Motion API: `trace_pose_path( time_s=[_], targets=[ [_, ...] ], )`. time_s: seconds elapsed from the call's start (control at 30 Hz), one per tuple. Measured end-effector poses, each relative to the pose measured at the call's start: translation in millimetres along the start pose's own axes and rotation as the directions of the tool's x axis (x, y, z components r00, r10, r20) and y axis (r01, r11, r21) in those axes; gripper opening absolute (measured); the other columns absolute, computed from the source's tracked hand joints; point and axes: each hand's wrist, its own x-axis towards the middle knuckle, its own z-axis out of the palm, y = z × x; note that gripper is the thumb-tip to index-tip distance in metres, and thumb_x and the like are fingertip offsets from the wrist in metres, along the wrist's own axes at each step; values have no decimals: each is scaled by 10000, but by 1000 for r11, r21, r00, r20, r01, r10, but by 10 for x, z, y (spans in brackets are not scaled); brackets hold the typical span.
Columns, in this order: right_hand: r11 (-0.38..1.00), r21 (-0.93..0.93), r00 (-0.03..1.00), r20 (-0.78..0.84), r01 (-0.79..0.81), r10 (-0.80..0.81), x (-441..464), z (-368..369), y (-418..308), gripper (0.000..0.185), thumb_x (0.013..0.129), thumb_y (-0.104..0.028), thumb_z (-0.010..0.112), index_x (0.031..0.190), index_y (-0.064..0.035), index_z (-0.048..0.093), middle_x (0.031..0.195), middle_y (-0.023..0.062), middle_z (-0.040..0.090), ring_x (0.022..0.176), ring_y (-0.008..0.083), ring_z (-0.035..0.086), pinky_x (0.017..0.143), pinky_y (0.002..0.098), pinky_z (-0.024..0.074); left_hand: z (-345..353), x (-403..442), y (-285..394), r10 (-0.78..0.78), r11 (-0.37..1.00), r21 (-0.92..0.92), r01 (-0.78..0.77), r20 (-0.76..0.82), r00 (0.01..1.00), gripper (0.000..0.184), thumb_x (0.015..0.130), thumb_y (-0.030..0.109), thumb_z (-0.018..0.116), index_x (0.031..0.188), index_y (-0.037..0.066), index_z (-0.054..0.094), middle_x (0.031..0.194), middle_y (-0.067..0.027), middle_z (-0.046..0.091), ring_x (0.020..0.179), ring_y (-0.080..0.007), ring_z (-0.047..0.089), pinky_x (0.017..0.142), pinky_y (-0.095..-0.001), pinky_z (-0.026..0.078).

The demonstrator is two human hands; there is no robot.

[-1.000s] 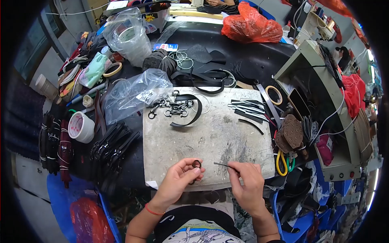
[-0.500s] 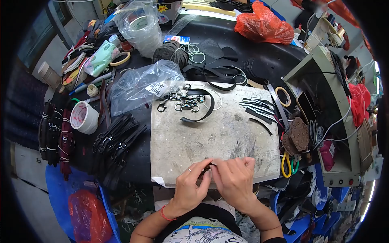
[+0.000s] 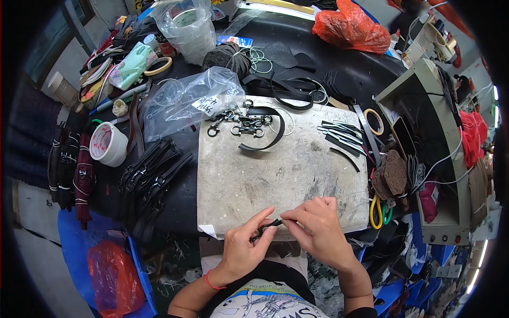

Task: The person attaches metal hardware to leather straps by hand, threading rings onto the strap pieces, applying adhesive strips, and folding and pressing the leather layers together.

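Black strip (image 3: 273, 223): is slanting up-right between hands
Left hand (image 3: 244, 246): is half-curling, gripping it
Right hand (image 3: 319, 229): is pinching its tip

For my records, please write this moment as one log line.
left hand: holds slim dark piece; right hand: at its end; board: metal clasps, curled black strap, narrow strips
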Motion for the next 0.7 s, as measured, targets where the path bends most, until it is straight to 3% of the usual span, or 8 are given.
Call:
trace_pose_path(
  time_s=[0.23, 0.33, 0.4, 0.43, 0.53, 0.6, 0.63, 0.7],
  targets=[
    [1000, 8, 999, 45, -20, 20, -28, 0, 20, 136, 795, -105, 716, 928, -110, 690, 801, 10, 591, 790, 184, 533, 802, 342, 316, -5, -35, 9, -20, 1000, -23, 21, 40, 999, 440, 861, 80, 659, 1291, 66, 572, 884, -115, 720, 525, -46, 526, 481, -239, 432],
    [999, -43, 999, -1, -33, 33, -49, 3, 27, 184, 782, -124, 723, 961, -110, 681, 874, 12, 611, 881, 193, 555, 865, 377, 327, -22, -53, 8, -13, 1000, 3, 13, 36, 999, 473, 858, 69, 652, 1317, 58, 538, 876, -107, 718, 503, -55, 520, 473, -245, 427],
    [989, -147, 999, -40, -34, 29, -36, -64, -11, 186, 773, -134, 713, 954, -104, 676, 882, 13, 611, 936, 197, 557, 937, 466, 309, -16, -57, 1, -13, 1000, 19, 12, 4, 1000, 496, 852, 60, 652, 1329, 52, 516, 876, -107, 715, 483, -71, 511, 469, -251, 424],
    [979, -199, 998, -61, -41, 29, -36, -91, -24, 188, 769, -139, 707, 950, -101, 673, 885, 13, 611, 963, 199, 558, 972, 510, 300, -13, -59, 5, -13, 999, 30, 12, 4, 1000, 501, 848, 57, 654, 1328, 47, 510, 880, -113, 714, 500, -89, 541, 490, -250, 441],
    [938, -297, 983, 66, 181, -169, -1, -49, -120, 171, 764, -146, 699, 926, -104, 666, 884, 7, 606, 1017, 202, 549, 1030, 623, 235, 41, -71, 23, 27, 997, 71, -29, 27, 999, 508, 832, 48, 663, 1314, 34, 506, 887, -128, 709, 581, -140, 629, 566, -245, 492],
    [943, -272, 975, 167, 191, -149, -17, -86, -20, 182, 763, -150, 715, 933, -123, 657, 916, -4, 610, 1018, 180, 557, 1052, 632, 223, -24, -59, -26, 106, 988, 114, -107, 15, 994, 499, 818, 47, 675, 1292, 27, 522, 884, -135, 703, 675, -170, 686, 635, -238, 522],
    [945, -257, 964, 221, 201, -145, -22, -117, 26, 188, 762, -152, 723, 936, -132, 653, 932, -10, 612, 1019, 169, 561, 1063, 636, 217, -182, -48, -7, 7, 983, 183, -29, 117, 993, 431, 830, 51, 682, 1242, 17, 560, 915, -130, 706, 817, -181, 710, 725, -258, 548],
    [982, -126, 983, 130, 144, -128, -58, -180, 61, 131, 778, -142, 715, 893, -117, 657, 892, -5, 612, 956, 173, 584, 1045, 586, 268, -394, -62, -100, -173, 980, -61, 192, 230, 958, 326, 863, 44, 666, 1177, -10, 596, 990, -135, 702, 893, -193, 694, 784, -306, 553]
  ],
)
